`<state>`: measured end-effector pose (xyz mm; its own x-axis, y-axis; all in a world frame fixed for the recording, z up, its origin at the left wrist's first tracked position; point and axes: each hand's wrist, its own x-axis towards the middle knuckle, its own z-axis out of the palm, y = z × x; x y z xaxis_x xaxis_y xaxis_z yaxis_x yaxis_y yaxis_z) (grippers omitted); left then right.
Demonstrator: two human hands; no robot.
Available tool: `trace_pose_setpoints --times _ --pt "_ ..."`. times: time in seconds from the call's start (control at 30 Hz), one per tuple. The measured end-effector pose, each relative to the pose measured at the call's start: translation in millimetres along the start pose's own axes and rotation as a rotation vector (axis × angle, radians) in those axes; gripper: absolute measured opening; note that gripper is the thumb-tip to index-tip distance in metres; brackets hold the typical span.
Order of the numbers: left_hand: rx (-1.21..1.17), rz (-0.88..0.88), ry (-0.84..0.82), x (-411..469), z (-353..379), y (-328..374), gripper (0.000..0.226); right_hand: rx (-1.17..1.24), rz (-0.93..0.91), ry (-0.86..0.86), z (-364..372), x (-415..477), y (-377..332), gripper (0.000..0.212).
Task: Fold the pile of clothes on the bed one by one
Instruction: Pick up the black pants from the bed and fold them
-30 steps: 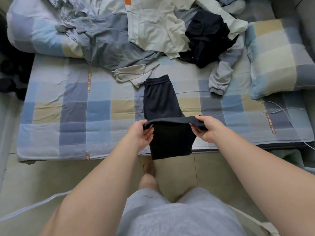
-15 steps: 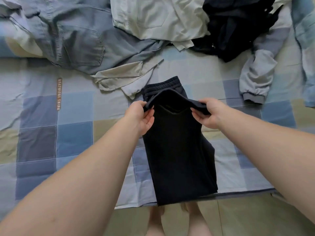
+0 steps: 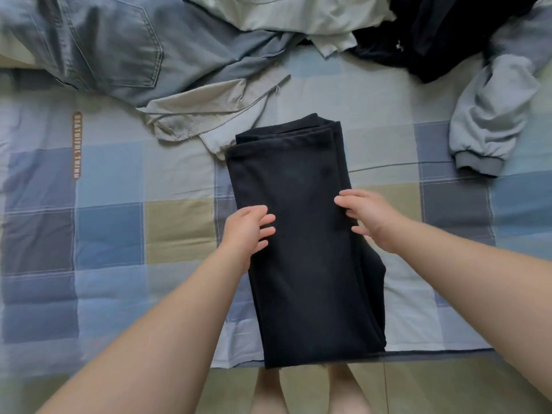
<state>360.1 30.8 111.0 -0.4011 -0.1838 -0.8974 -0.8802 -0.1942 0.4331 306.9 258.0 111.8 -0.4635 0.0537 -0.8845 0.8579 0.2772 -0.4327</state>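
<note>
The black trousers [image 3: 301,264] had been laid folded on the bed [image 3: 110,234]. The left hand [image 3: 248,231] and right hand [image 3: 367,219] rested on their edges, fingers [image 3: 265,219] apart, jeans [image 3: 119,46] crumpled at 11 o'clock.

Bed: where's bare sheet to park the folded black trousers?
Widest bare sheet lies left of the black trousers, below the jeans. A smaller patch lies right of them, below the grey sleeve. Far edge is crowded: jeans, beige garment, black heap.
</note>
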Motion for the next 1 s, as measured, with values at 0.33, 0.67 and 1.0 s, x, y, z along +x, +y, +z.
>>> trace_pose_setpoints --times 0.33,0.67,1.0 --pt "0.407 0.019 0.267 -29.6 -12.7 -170.1 0.061 -0.367 0.031 0.144 -19.5 -9.3 164.7 0.107" --pt "0.373 -0.102 0.041 -37.5 -5.8 -235.0 0.043 -0.199 0.145 0.228 -11.0 -22.3 235.2 0.087" --pt "0.311 -0.324 -0.015 -101.2 -32.6 -246.3 0.004 -0.038 0.368 -0.058 -19.5 -96.2 258.0 0.041"
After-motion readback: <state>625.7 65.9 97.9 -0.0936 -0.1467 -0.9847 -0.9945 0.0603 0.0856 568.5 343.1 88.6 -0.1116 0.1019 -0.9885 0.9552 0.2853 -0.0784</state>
